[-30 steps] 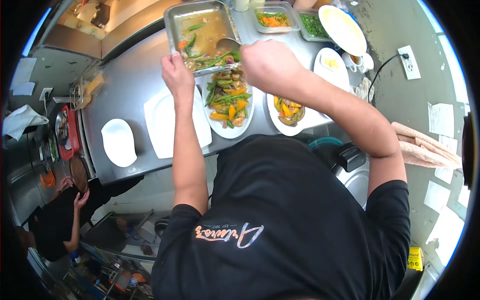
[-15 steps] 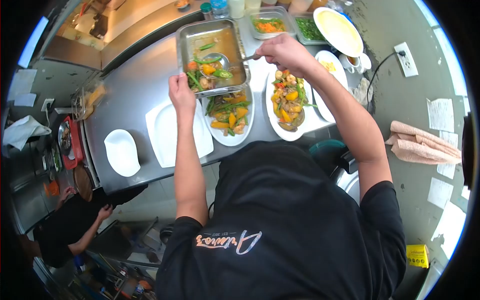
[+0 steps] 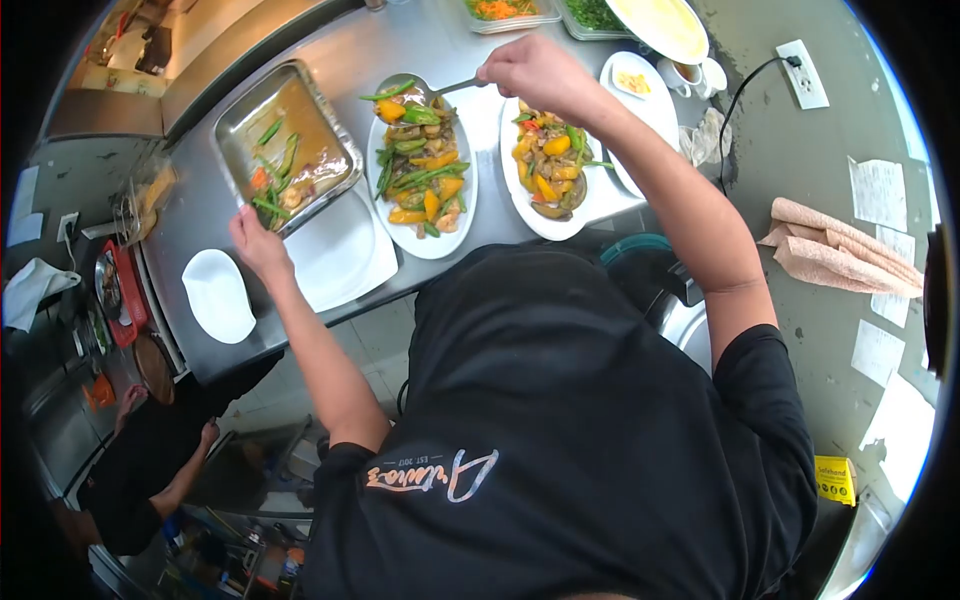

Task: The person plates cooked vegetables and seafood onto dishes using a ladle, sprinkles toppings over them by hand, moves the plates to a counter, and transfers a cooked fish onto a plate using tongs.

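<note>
My left hand (image 3: pixel 260 243) grips the near corner of a steel pan (image 3: pixel 350 165), which holds brown sauce and some vegetables. The pan is over the far part of a white square plate (image 3: pixel 365 265). In my right hand (image 3: pixel 520 70) is the handle of a serving spoon (image 3: pixel 455 88), its bowl loaded with green beans and yellow pieces. That bowl hangs over the far end of a white oval plate (image 3: pixel 437 243) heaped with stir-fried vegetables. To the right, a second oval plate (image 3: pixel 548 226) carries a similar vegetable mix.
A white curved dish (image 3: pixel 217 297) stands at the table's left. Tubs of shredded carrot (image 3: pixel 500 10) and chopped greens (image 3: pixel 595 15) are at the back, beside a yellow-filled plate (image 3: pixel 660 28). A co-worker (image 3: pixel 150 455) stands at lower left. A cable (image 3: pixel 740 110) runs from the wall outlet.
The steel pan has moved left in my left hand, off the left oval plate, and is turned. My right hand has brought the loaded spoon out of the pan, over that plate.
</note>
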A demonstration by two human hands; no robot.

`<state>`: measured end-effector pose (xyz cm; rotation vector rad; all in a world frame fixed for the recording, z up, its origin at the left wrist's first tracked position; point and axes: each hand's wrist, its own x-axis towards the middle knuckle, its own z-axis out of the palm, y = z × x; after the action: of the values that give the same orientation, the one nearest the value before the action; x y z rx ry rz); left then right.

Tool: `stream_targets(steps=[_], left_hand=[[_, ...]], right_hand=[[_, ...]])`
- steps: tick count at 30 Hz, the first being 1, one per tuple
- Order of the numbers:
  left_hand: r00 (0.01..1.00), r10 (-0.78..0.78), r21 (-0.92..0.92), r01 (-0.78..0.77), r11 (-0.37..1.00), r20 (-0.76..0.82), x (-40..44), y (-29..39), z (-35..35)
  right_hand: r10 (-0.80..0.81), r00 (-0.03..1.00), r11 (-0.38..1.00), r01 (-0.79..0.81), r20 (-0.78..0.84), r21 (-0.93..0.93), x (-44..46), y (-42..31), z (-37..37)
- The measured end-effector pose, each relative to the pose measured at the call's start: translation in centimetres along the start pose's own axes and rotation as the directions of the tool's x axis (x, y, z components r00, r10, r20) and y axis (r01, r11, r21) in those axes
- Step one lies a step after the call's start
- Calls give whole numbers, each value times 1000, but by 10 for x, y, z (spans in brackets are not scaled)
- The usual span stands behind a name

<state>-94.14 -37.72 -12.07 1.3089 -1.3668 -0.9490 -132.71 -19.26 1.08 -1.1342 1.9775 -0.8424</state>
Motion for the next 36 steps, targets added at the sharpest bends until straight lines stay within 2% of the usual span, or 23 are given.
stream_targets(steps=[3, 4, 8, 13, 17, 20, 21, 23, 26, 29, 30, 31, 32, 33, 35, 36], left_hand=[[998, -44, -37, 42, 998, -41, -2, -12, -31], [997, -54, -61, 51, 997, -56, -5, -13, -39], [995, -66, -74, 61, 995, -71, -14, -27, -59], [998, -53, -47, 51, 998, -44, -22, -24, -50], [999, -42, -47, 42, 998, 9, -21, -11, -35], [1000, -2, -33, 3, 999, 9, -21, 3, -19], [999, 9, -67, -7, 998, 30, -21, 4, -15], [993, 87, -78, -81, 994, 81, -20, 5, -5], [991, 51, -184, -27, 983, 126, -25, 14, 21], [978, 26, -235, 23, 972, 205, -27, 20, 56], [975, 37, -228, 14, 974, 217, -28, 21, 69], [971, 58, -205, -9, 979, 232, -28, 24, 83], [966, 78, -181, -33, 983, 246, -29, 29, 97], [961, 98, -157, -59, 986, 258, -30, 35, 111], [954, 120, -125, -88, 988, 275, -33, 54, 136], [949, 126, -84, -106, 991, 288, -34, 63, 146]], right_hand=[[-114, 993, 979, 115, 19, -169, 8, 29, 31], [-83, 996, 976, 87, 27, -198, 3, 27, 36], [-174, 984, 949, 176, 34, -262, -11, 31, 43], [-334, 942, 858, 288, -36, -425, -14, 41, 46], [-374, 925, 823, 296, -71, -485, -20, 38, 43], [-261, 954, 929, 206, -147, -308, -13, 44, 33], [-193, 969, 973, 169, -154, -155, -11, 45, 23], [55, 990, 997, -47, -129, 69, -22, 24, 1], [3, 996, 994, 8, -95, 113, -32, 0, -21], [-256, 964, 966, 252, -75, -63, -29, -25, -18], [-370, 917, 923, 345, -147, -171, -25, -30, -11], [-482, 852, 862, 420, -203, -285, -19, -30, -1], [-686, 700, 677, 512, -201, -529, -7, -23, 6], [-719, 682, 568, 466, -134, -679, 2, -19, 10], [-628, 770, 561, 350, -111, -750, 7, -20, 14], [-555, 823, 625, 314, -124, -715, 11, -15, 15]])
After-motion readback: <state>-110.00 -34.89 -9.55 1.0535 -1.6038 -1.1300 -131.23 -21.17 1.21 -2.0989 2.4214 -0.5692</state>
